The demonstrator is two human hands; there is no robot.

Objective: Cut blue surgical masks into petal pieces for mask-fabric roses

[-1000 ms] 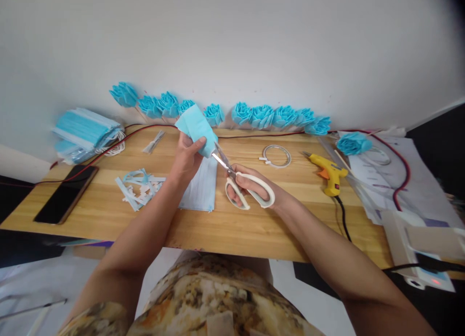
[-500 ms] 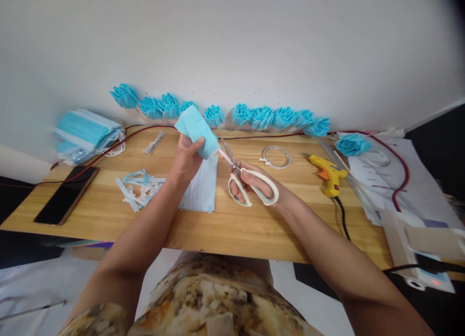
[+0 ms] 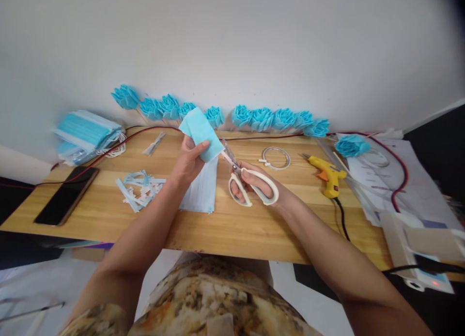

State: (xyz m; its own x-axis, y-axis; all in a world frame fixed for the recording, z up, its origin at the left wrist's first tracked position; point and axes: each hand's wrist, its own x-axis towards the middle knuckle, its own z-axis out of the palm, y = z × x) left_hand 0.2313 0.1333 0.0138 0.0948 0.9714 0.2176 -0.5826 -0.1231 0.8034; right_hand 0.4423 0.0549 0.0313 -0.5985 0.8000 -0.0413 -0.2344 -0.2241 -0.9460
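Note:
Pinched between the thumb and fingers of my left hand [image 3: 192,157] is a folded piece of light blue face mask fabric [image 3: 203,135], held above the table. White-handled scissors [image 3: 259,183] are in my right hand [image 3: 241,181], its fingers through the loops. Their blades are spread, pointing up and left, at the fabric's lower right edge, where a thin pale strip lies between them. Under my left hand lies a flat, pale blue mask piece [image 3: 201,188] on the table. Cut blue and white scraps [image 3: 140,188] lie left of my left forearm.
Blue fabric flowers [image 3: 261,118] line the wall; another flower [image 3: 352,145] lies on papers at right. A yellow glue gun [image 3: 329,174], a coiled ring [image 3: 276,158], stacked masks [image 3: 87,132], a phone [image 3: 65,195] and a red-black cable [image 3: 105,154] surround the work area.
My left hand has moved slightly right and down with the blue fabric, bringing its edge closer to the scissors. The right hand and scissors have barely moved.

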